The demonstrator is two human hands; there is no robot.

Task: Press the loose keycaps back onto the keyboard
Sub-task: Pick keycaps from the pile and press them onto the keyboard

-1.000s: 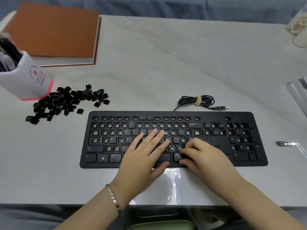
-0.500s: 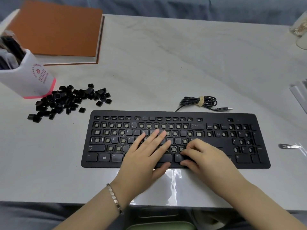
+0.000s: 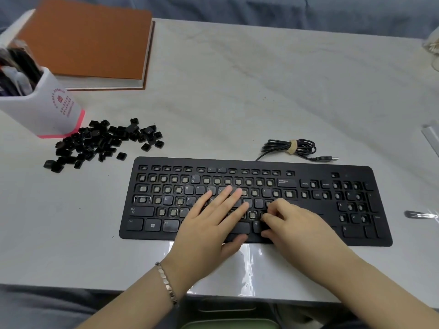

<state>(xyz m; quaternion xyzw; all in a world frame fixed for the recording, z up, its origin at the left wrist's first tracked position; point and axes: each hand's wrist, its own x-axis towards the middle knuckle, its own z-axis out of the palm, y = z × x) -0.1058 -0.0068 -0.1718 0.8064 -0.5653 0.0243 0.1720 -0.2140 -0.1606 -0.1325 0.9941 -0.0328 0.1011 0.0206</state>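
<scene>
Bracing the keyboard (image 3: pixel 356 236) with my left hand (image 3: pixel 209 229) laid flat and spread, I judged my right hand (image 3: pixel 294 224), curled onto the near row, pinching a cap or not I couldn't tell, should press squarely down; loose keycaps (image 3: pixel 102 143) lay piled far left on the bench (image 3: pixel 237 103).

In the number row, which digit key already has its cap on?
The 5/% key, sixth from the row's left end on the keyboard; every other digit position shows a bare socket. Only Backspace is also capped.
</scene>
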